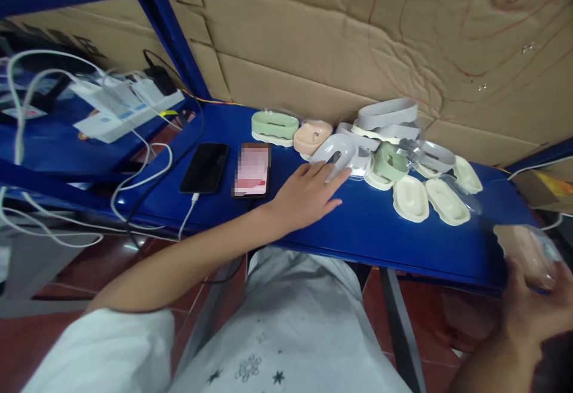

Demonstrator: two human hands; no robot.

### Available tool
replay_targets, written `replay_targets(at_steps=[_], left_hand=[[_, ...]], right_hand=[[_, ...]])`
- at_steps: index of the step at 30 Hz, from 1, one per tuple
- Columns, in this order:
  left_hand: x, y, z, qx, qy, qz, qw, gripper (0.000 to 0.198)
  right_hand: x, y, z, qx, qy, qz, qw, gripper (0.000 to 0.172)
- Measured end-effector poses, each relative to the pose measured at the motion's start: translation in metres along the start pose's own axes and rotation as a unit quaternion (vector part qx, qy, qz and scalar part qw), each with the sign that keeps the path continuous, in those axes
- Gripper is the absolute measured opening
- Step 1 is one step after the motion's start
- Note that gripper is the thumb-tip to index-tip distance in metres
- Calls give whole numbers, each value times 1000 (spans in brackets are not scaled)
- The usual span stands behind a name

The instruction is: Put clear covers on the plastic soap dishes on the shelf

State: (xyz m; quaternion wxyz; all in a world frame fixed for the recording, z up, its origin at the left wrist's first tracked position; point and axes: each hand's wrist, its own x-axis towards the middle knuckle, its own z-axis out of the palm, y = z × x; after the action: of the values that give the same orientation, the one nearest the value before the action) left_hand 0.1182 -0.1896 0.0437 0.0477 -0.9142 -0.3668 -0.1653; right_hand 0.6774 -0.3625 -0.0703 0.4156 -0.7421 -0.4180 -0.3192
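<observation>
My left hand [308,193] lies flat on the blue shelf [371,232] with its fingers spread, the fingertips touching a grey oval soap dish [336,149]. It holds nothing. At the lower right edge, my right hand [535,306] grips a pinkish soap dish in a clear plastic bag [528,253]; this part of the view is blurred. A heap of oval soap dishes lies past my left hand: a green one [274,125], a peach one [312,135], another green one [390,161] and cream trays [410,198].
Two phones lie left of my left hand: a black one [205,167] on a white cable and one with a lit screen [251,169]. A white power strip [123,110] with chargers and tangled cables is far left. A cardboard wall [358,29] stands behind.
</observation>
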Motion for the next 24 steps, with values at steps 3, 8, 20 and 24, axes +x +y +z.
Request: replay_targets(at_steps=[3,8,20,24], left_hand=[[29,-5,5,36,-50,-30,998,64],[27,-4,13,46,-74,-36,996,43],[-85,25,20,-132,44,-52,989,22],[-92,30,28,-195,146,-87,966,15]], right_hand=[[0,13,9,-74,-18,17,997,95],[6,-47,7,-73,-32,-56,995,93],[-37,-246,23,84,-336,-282,895,57],[-49,-249,0,122,-350,-275,887,33]])
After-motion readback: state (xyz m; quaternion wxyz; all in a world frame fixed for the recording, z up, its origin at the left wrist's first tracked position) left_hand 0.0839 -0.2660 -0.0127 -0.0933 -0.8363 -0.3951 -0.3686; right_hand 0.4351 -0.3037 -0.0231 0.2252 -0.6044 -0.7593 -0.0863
